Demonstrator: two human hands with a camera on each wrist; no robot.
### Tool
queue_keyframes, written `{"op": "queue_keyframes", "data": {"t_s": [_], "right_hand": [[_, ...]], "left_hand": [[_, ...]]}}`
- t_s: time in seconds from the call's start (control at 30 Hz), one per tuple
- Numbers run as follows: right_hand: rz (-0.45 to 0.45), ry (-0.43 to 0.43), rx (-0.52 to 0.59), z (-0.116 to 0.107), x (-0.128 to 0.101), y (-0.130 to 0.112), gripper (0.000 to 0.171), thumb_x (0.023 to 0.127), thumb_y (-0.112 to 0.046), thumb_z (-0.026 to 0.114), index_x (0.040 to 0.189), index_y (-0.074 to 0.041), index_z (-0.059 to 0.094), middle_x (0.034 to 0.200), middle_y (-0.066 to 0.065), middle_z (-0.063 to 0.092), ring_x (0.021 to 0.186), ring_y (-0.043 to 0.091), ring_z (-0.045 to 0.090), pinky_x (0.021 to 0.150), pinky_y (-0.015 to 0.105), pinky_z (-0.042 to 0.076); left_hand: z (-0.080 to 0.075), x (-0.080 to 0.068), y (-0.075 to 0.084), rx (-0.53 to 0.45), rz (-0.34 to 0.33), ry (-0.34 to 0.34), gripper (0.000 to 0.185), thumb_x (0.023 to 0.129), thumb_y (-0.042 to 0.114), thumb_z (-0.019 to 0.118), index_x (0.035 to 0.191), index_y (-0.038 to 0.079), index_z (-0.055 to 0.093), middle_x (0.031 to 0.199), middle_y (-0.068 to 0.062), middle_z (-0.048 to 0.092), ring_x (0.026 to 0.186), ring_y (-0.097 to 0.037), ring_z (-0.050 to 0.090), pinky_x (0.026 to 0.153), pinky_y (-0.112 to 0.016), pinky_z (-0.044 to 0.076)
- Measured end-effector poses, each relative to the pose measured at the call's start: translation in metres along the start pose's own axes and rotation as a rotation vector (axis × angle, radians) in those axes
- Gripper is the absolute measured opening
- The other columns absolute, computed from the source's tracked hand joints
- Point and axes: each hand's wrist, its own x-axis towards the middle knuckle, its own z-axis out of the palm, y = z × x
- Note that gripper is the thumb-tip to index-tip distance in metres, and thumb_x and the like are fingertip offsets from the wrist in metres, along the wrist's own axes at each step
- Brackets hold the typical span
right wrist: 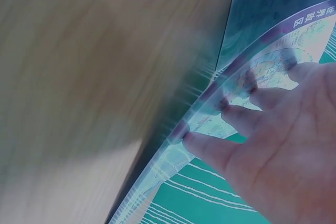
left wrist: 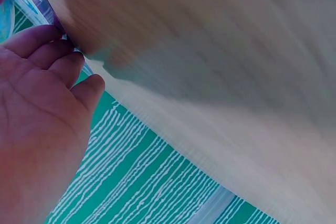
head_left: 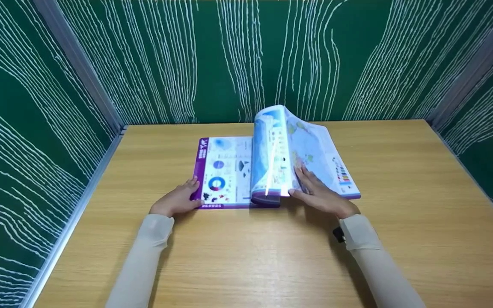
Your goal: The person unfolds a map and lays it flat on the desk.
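A large atlas-like book (head_left: 233, 171) with purple borders lies spread on the table, several of its pages arching up in a curl (head_left: 268, 149) at the middle. My left hand (head_left: 180, 199) touches the book's left edge, thumb at the lower left corner, fingers loosely bent along the side. On the right my right hand (head_left: 323, 199) has its fingers stretched against a map page (head_left: 315, 149), thumb tip at the curled pages' lower corner. Seen from the right wrist, spread fingertips (right wrist: 231, 111) meet the page near its purple border; the thumb is out of that view.
The wooden table (head_left: 246, 256) extends in front of the book and to both sides. Green panels (head_left: 212, 55) with white wavy lines stand behind and at the sides, joined by grey posts (head_left: 75, 64). A small black object (head_left: 338, 234) sits at the right wrist.
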Motion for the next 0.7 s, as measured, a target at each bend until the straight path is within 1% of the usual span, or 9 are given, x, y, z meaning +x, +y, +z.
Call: {"op": "queue_keyframes", "data": {"t_s": [0.1, 0.3, 0.47, 0.7], "right_hand": [[0.007, 0.0, 0.011, -0.001, -0.001, 0.003, 0.085, 0.089, -0.069, 0.043, 0.153, -0.038, -0.002, 0.162, -0.006, -0.014, 0.15, 0.03, -0.011, 0.113, 0.069, 0.006], [0.008, -0.01, 0.034, -0.005, -0.002, 0.01, 0.085, 0.09, -0.067, 0.044, 0.154, -0.034, -0.002, 0.163, -0.002, -0.014, 0.149, 0.032, -0.012, 0.113, 0.07, 0.006], [0.047, -0.02, 0.002, -0.008, -0.003, 0.016, 0.087, 0.089, -0.07, 0.041, 0.154, -0.033, -0.004, 0.163, 0.001, -0.014, 0.149, 0.034, -0.011, 0.112, 0.07, 0.005], [0.047, -0.022, -0.025, -0.012, -0.004, 0.023, 0.087, 0.09, -0.069, 0.039, 0.154, -0.031, -0.006, 0.163, 0.002, -0.016, 0.149, 0.035, -0.011, 0.113, 0.07, 0.004]], "left_hand": [[-0.001, 0.0, -0.003, -0.007, -0.008, 0.005, 0.074, 0.096, 0.039, 0.053, 0.152, 0.005, 0.018, 0.162, -0.01, 0.009, 0.15, -0.029, 0.008, 0.122, -0.047, 0.01], [-0.003, -0.003, -0.007, -0.009, -0.016, 0.004, 0.075, 0.096, 0.037, 0.053, 0.152, 0.002, 0.017, 0.162, -0.012, 0.006, 0.15, -0.031, 0.006, 0.121, -0.049, 0.009], [-0.005, -0.005, -0.012, -0.03, -0.046, 0.018, 0.076, 0.096, 0.039, 0.053, 0.152, 0.004, 0.016, 0.162, -0.011, 0.005, 0.15, -0.031, 0.004, 0.121, -0.05, 0.008], [-0.007, -0.008, -0.022, -0.064, -0.078, 0.028, 0.078, 0.095, 0.04, 0.054, 0.153, 0.005, 0.014, 0.163, -0.011, 0.002, 0.15, -0.032, 0.001, 0.121, -0.052, 0.008]]}}
